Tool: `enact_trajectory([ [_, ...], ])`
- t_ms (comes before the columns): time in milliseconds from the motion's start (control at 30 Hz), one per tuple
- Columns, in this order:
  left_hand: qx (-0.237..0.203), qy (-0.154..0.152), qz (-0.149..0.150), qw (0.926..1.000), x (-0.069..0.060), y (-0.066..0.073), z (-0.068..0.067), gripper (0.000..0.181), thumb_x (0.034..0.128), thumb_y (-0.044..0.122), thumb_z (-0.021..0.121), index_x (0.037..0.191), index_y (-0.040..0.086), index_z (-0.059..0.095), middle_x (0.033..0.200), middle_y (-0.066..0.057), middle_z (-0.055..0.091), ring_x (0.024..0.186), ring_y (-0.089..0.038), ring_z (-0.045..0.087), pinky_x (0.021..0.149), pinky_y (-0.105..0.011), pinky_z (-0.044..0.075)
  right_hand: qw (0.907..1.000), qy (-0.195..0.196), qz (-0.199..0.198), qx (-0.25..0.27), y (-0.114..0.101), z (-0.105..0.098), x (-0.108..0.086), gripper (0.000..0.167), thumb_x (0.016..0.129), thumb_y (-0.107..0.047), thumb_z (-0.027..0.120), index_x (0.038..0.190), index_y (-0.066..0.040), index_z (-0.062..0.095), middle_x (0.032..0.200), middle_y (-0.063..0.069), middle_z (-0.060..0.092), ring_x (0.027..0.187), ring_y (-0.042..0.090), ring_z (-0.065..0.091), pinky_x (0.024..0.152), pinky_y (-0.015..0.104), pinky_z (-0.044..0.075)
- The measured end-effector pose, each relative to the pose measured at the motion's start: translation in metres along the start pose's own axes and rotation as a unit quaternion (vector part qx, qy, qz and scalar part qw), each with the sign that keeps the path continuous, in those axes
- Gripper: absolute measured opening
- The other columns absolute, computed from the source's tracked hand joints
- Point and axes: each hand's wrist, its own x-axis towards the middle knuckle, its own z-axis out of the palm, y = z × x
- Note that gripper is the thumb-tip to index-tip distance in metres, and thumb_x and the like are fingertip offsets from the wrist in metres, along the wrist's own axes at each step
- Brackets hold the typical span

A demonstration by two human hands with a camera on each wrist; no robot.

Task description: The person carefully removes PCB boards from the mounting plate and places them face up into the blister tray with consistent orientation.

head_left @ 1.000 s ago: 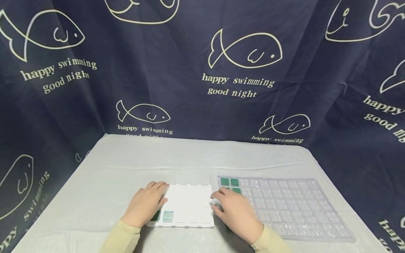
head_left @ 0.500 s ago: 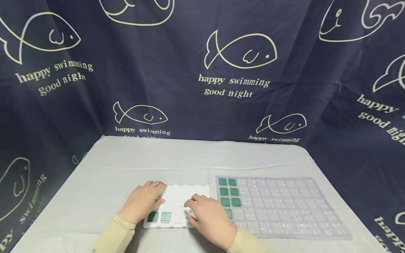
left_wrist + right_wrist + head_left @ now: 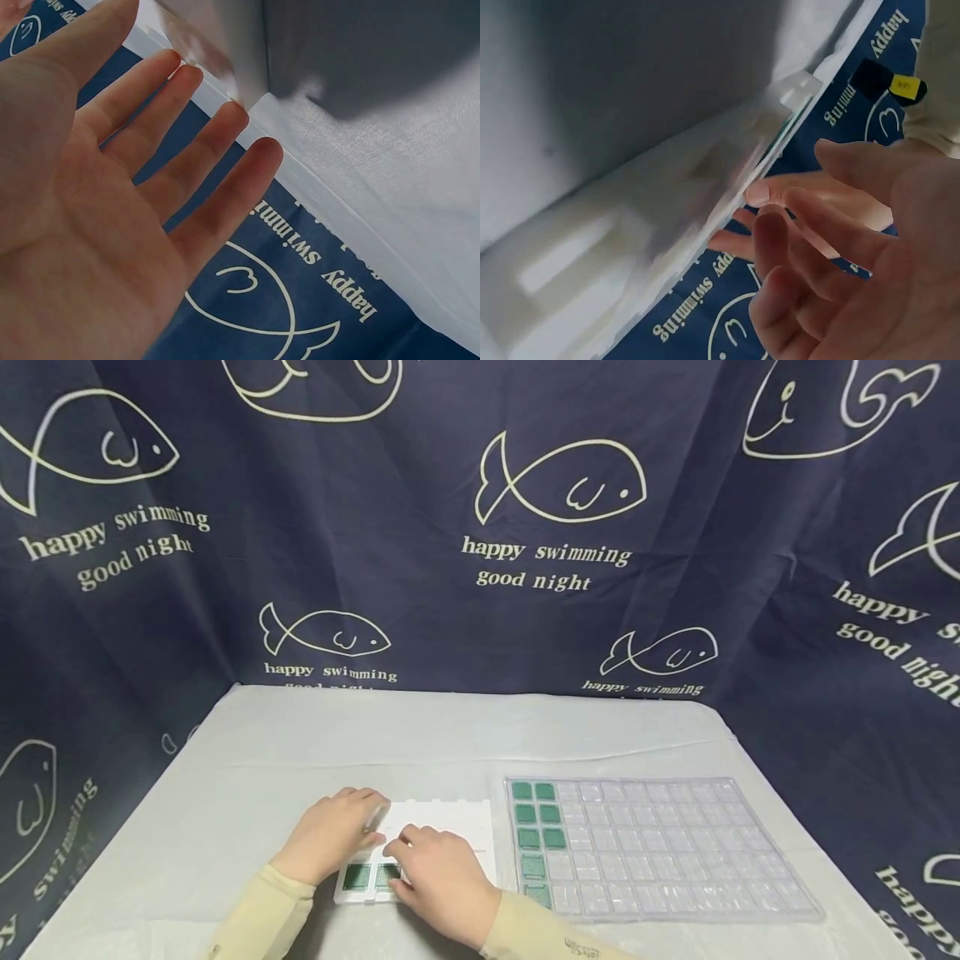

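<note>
A flat white tray point(image 3: 450, 814) lies on the table in the head view, with two green perforated circuit boards near its front left. My left hand point(image 3: 330, 832) rests at the tray's left edge, fingers extended, as the left wrist view point(image 3: 150, 172) also shows. One circuit board point(image 3: 356, 877) lies just beside that hand. Over the other circuit board point(image 3: 387, 874) is my right hand point(image 3: 447, 881), thumb and fingers parted and covering part of it. In the right wrist view the fingers bend loosely, with nothing visible between them.
To the right lies a clear compartment tray point(image 3: 660, 852). Several green circuit boards point(image 3: 528, 838) fill compartments in its left columns. A dark blue curtain point(image 3: 450, 527) with fish prints hangs behind the white-covered table point(image 3: 420, 735).
My right hand has moved left from the white tray's right edge to the second circuit board. My left hand has stayed at the tray's left edge. The head view has shifted slightly.
</note>
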Motion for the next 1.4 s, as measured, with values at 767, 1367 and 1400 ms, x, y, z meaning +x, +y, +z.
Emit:
enact_trajectory([
  [767,-0.024,-0.015,-0.024,0.9993,0.005,-0.003,-0.003,0.041,0.0697,0.03,0.091,0.105,0.015,0.075,0.105,-0.001,0.077,0.091,-0.025,0.071,0.074,-0.043,0.06,0.998,-0.03,0.008,-0.055,-0.014,0.012,0.01,0.03,0.082,-0.045,0.082,0.095,-0.022,0.069,0.083,-0.011,0.063,0.067,0.004,0.056,0.052,0.018,0.036],
  [1367,-0.049,-0.032,-0.041,0.9975,0.008,-0.002,-0.003,0.041,0.0686,0.025,0.092,0.104,0.015,0.075,0.104,-0.001,0.077,0.093,-0.026,0.071,0.076,-0.046,0.059,0.9985,-0.018,0.017,-0.048,-0.014,0.015,0.009,0.027,0.08,-0.042,0.082,0.092,-0.021,0.069,0.081,-0.01,0.061,0.066,0.006,0.054,0.051,0.019,0.035],
  [1400,-0.049,-0.034,-0.042,0.9973,0.009,-0.002,-0.003,0.04,0.0685,0.024,0.092,0.104,0.015,0.075,0.103,-0.001,0.077,0.092,-0.026,0.071,0.075,-0.046,0.059,0.9986,-0.016,0.017,-0.048,-0.014,0.015,0.009,0.027,0.08,-0.042,0.082,0.092,-0.022,0.069,0.081,-0.011,0.061,0.066,0.006,0.054,0.051,0.019,0.035],
])
